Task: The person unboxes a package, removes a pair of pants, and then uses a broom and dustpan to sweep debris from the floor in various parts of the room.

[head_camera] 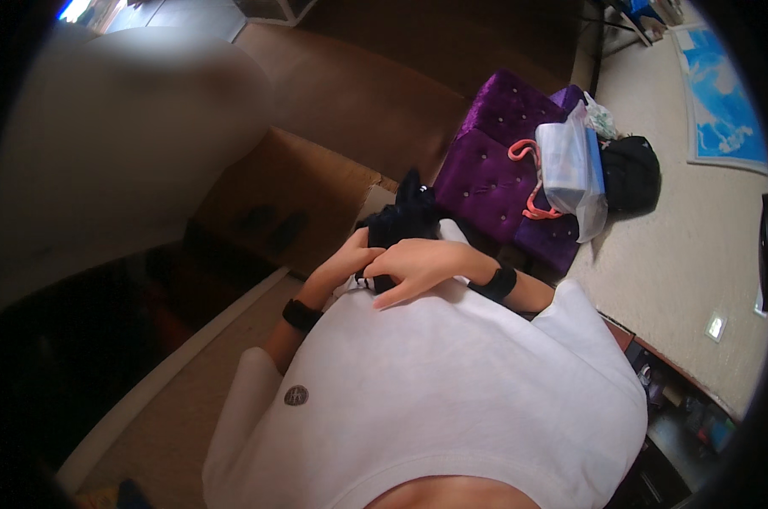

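Note:
At the waist of the white shirt [434, 382], both hands meet at a bunched dark cloth [400, 219]. My left hand [353, 257] comes in from the left and touches the cloth's near side; its fingertips are partly hidden, so its grip is unclear. My right hand [415, 264] lies across the front, palm down, its thumb and forefinger spread, overlapping the tips of my left hand. Black bands circle both wrists. A small patch of black-and-white material [362, 280] shows below my left hand.
A purple tufted velvet seat [485, 172] stands ahead right, with a clear plastic bag [565, 165] holding a box, a coral strap [531, 191] and a black bag [632, 175]. An open cardboard box [295, 191] lies ahead left. A pale wall [651, 254] runs along the right.

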A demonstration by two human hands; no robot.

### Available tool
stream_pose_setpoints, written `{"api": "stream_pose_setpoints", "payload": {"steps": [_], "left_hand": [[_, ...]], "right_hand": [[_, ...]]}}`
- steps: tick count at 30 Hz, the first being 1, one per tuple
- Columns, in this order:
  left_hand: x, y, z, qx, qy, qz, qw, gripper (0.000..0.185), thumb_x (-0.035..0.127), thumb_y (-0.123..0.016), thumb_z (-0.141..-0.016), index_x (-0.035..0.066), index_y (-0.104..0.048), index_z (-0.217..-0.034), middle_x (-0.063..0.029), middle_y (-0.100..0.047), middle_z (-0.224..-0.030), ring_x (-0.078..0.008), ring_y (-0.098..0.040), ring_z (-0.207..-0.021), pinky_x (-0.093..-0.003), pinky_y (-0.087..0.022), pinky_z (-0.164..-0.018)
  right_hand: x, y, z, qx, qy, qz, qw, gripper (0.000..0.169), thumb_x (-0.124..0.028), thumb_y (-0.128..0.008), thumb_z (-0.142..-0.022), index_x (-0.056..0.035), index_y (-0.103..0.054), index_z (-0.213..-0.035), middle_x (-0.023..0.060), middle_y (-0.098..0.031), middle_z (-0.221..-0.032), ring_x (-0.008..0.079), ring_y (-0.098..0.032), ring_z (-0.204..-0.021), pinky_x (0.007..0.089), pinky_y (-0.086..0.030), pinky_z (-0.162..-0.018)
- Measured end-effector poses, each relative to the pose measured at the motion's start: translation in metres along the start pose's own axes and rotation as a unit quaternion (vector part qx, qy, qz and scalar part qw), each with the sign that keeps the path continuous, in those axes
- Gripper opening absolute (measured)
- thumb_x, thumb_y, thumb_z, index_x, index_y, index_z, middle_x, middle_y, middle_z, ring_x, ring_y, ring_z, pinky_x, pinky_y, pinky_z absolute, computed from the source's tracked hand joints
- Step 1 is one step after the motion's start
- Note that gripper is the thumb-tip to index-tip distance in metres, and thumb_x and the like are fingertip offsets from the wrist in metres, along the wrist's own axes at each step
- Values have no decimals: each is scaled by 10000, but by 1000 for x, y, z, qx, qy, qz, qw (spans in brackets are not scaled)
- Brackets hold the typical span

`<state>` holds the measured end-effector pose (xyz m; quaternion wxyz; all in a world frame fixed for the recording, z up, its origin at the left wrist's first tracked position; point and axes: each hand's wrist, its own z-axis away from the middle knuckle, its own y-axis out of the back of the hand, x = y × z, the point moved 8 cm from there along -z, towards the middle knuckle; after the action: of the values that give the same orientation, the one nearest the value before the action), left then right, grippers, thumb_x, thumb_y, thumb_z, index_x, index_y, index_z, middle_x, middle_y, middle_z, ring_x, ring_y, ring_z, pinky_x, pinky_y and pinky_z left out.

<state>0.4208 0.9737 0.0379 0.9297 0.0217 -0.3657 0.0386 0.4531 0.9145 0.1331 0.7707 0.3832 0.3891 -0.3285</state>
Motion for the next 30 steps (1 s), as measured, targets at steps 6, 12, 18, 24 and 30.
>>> {"api": "stream_pose_setpoints", "payload": {"steps": [6,12,18,24,30], "left_hand": [[15,45,-22,-21,-131,-54,990,427,278,-742,-712,36,-405,-814,-7,-317,-764,-85,-321,-729,-273,-319,-541],[53,85,-54,-29,-168,-90,981,452,-20,-530,-697,-101,-470,-1138,-173,-583,-1062,-221,-534,-953,-274,-417,-884],[148,152,-80,52,-268,-2,962,360,-14,-521,-676,-87,-525,-1029,-182,-582,-837,-250,-556,-785,-271,-453,-767],[247,200,-121,5,-296,-64,953,225,18,-576,-677,-75,-546,-879,-204,-576,-811,-294,-553,-767,-353,-452,-699],[348,265,-149,-113,-179,-228,950,267,135,-549,-772,-121,-496,-828,-260,-524,-746,-353,-540,-730,-412,-428,-666]], "right_hand": [[8,70,-13,28,44,-150,987,328,-243,-570,-885,-32,-577,-1136,97,-658,-870,166,-622,-795,287,-480,-712],[91,229,2,386,45,-226,893,231,-189,-533,-924,-35,-586,-1087,80,-650,-881,137,-618,-844,262,-498,-779],[187,319,-66,344,19,-286,894,201,-130,-513,-924,-16,-573,-1078,47,-634,-858,119,-609,-811,247,-488,-726],[206,411,-164,266,33,-111,957,326,-278,-617,-837,-40,-583,-1058,148,-640,-904,269,-621,-836,351,-490,-750],[192,485,-259,-26,147,-123,981,341,-185,-598,-857,-30,-531,-1154,121,-598,-1084,226,-563,-1005,328,-440,-891]]}}
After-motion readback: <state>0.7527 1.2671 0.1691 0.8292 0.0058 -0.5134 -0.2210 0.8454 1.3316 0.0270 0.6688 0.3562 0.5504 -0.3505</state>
